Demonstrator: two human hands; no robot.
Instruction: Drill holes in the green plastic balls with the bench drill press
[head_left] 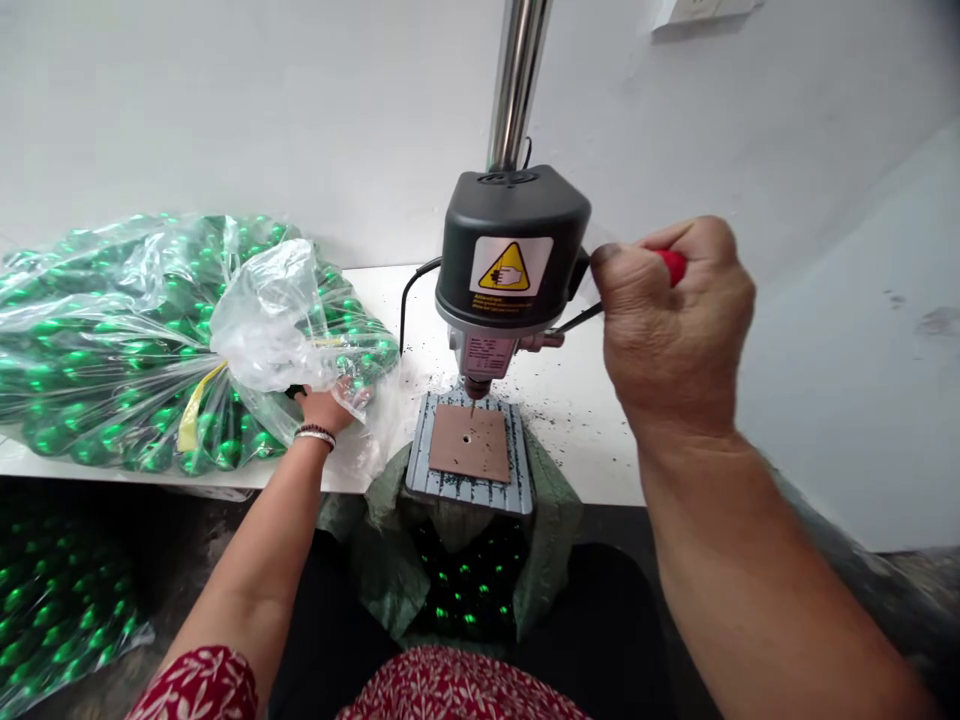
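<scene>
The right hand [675, 320] grips the drill's red lever [673, 264], fingers wrapped tight, right of centre. The left hand [324, 408] reaches into the bag [150, 330] of green beads at left; its fingers are hidden. The pad [471, 442] lies bare under the bit, so a bead needs seating there.

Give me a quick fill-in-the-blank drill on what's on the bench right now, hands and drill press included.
1. The right hand grips the lever's ____ knob.
2. The left hand reaches into the clear plastic bag of shiny ____ balls.
3. The brown board on the drill press table has one ____ in it.
4. The yellow warning label is on the black drill press head and has a ____ shape.

Missing words: red; green; hole; triangle
</scene>
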